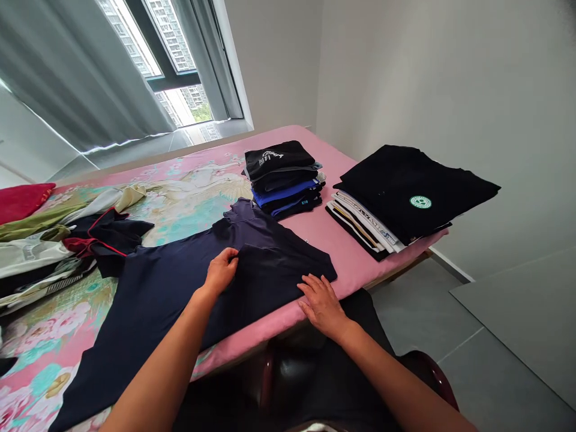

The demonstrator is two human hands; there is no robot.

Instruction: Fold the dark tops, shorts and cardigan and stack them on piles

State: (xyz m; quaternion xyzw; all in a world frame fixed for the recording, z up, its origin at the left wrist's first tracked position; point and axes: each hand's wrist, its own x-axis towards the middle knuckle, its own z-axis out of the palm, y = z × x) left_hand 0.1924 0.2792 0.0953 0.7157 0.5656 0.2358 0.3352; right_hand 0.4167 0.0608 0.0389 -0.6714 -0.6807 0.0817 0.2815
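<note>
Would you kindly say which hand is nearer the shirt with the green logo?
Right: the right hand touches the navy garment, left of the logo shirt; the left hand is farther left.

Pink floral bed [54,336], spread navy shirt [157,288], narrow folded stack [283,180], wider folded stack [396,195], loose clothes [81,243]

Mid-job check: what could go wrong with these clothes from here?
The left hand pinches the navy garment, whose collar lies close to a folded stack; a wide tug might knock that stack askew. The black shirt with the green logo seems to jut past the edge of the bed, so a bump could make it slide off.
</note>
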